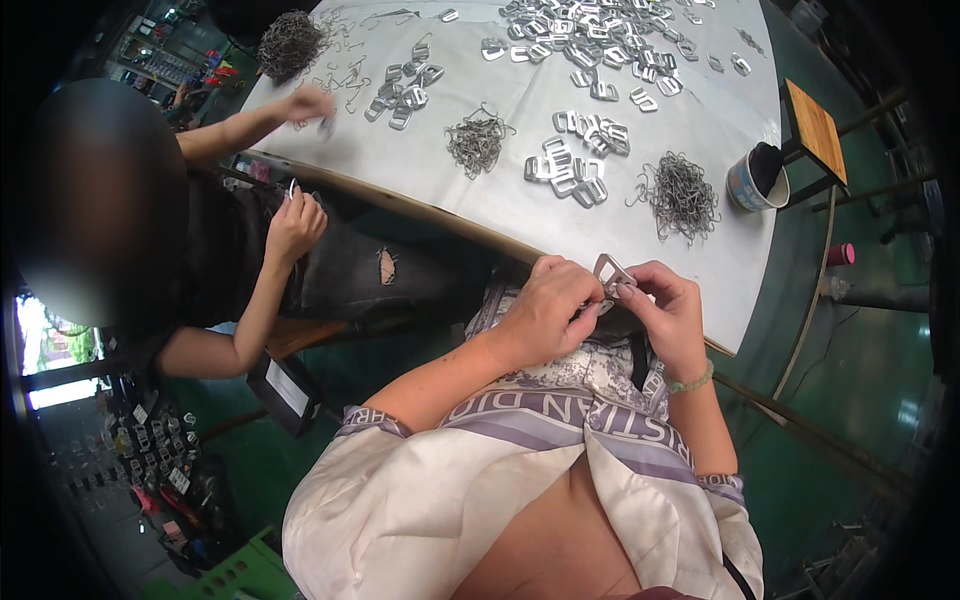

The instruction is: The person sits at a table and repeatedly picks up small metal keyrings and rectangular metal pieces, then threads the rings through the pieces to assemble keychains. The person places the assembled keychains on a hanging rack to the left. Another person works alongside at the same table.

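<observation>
A silver metal buckle [606, 268] is held up just beyond the table's near edge, tilted, between my two hands. My right hand [668, 312], with a green beaded bracelet at its wrist, pinches the buckle between thumb and fingertips. My left hand [552, 306] is closed against the buckle's other side; what its fingertips grip is mostly hidden. Ahead on the table lie a pile of bent wire clips [682, 196] and small heaps of silver buckles [566, 172].
The white-covered table [400, 190] carries a large buckle heap [590, 35] and more wire clips [475, 143]. A co-worker's hand [296, 222] holds a metal piece at the left. A paper tub [752, 184] with something black and a wooden stool [812, 130] stand at the right.
</observation>
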Action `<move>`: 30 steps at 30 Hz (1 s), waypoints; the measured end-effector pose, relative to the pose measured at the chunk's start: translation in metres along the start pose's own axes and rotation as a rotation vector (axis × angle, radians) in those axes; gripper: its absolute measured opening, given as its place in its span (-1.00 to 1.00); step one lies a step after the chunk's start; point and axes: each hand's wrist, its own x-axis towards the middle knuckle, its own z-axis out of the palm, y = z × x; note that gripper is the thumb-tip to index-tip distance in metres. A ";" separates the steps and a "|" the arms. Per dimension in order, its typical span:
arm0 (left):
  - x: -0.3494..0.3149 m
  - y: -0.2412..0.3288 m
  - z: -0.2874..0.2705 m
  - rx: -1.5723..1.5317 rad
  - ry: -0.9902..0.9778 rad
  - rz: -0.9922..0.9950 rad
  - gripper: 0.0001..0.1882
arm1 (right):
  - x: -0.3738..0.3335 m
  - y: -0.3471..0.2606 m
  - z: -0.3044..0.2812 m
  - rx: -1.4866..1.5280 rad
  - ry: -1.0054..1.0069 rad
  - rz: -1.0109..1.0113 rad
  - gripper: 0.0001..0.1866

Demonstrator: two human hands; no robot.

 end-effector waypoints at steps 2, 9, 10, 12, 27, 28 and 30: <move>-0.002 -0.001 0.003 0.008 -0.019 0.001 -0.84 | -0.005 -0.004 0.001 -0.037 0.014 -0.042 -0.88; -0.004 -0.013 -0.008 -0.133 -0.225 -0.062 -0.85 | -0.019 -0.002 0.004 -0.055 0.025 -0.052 -0.93; 0.001 -0.014 -0.013 -0.158 -0.248 -0.079 -0.86 | -0.021 0.003 0.004 -0.056 0.037 -0.064 -0.92; 0.016 -0.019 -0.022 -0.208 -0.297 -0.112 -0.87 | -0.023 0.006 0.003 -0.079 0.056 -0.086 -0.91; 0.131 -0.074 0.078 0.833 -0.169 0.103 -0.88 | -0.033 0.003 0.003 -0.281 0.128 -0.223 -0.88; 0.131 -0.070 0.075 0.850 -0.205 0.111 -0.88 | -0.033 0.004 0.002 -0.281 0.130 -0.214 -0.88; 0.128 -0.071 0.064 0.833 -0.264 0.091 -0.88 | -0.033 0.006 0.001 -0.284 0.131 -0.207 -0.88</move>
